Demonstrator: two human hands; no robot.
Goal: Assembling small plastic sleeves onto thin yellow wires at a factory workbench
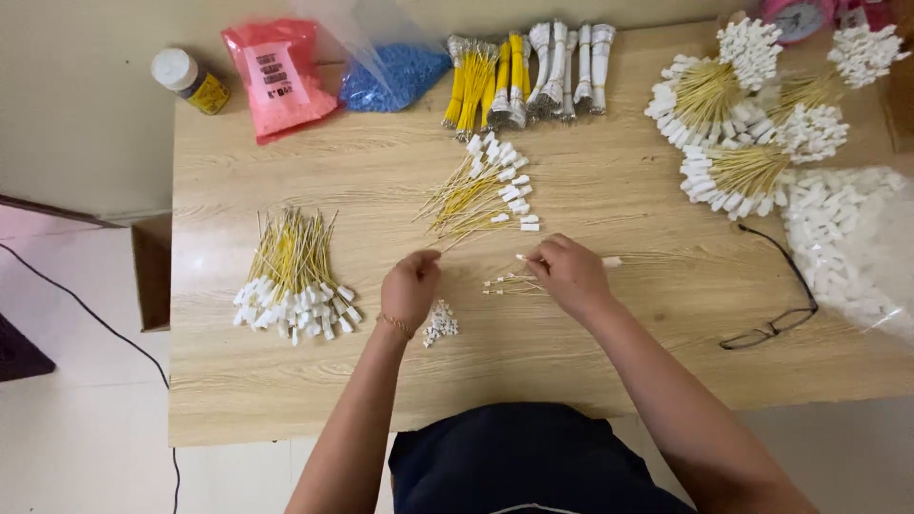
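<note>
Head view, looking down on a wooden table (590,362); the left hand (409,290) is curled into a loose fist, fingertips pinched at its upper edge on what seems to be the end of a thin yellow wire (466,238); the right hand (569,274) is likewise curled, fingers pinched on a small white piece at its left side, though what exactly sits between the tips is too small to make out. Between the two hands lie a few loose wires (509,283), long axis running left to right, closer to the right hand; just below the left hand sits a small heap of white connectors (440,324), touching neither hand. Above the hands a fan of wires (481,190) with white ends spreads up and to the right, its lower tips reaching toward the left fingers; well to the left lies a bundle (293,276) of yellow wires, white ends toward the person. Farther out: tied bundles (524,76) along the far edge, round sheaves (733,124) at the right, a clear bag (852,247) of white pieces cut off by the frame, glasses (776,319), a red pouch (276,76), a blue bag (395,76), a small bottle (190,81). Both palms are hidden.
</note>
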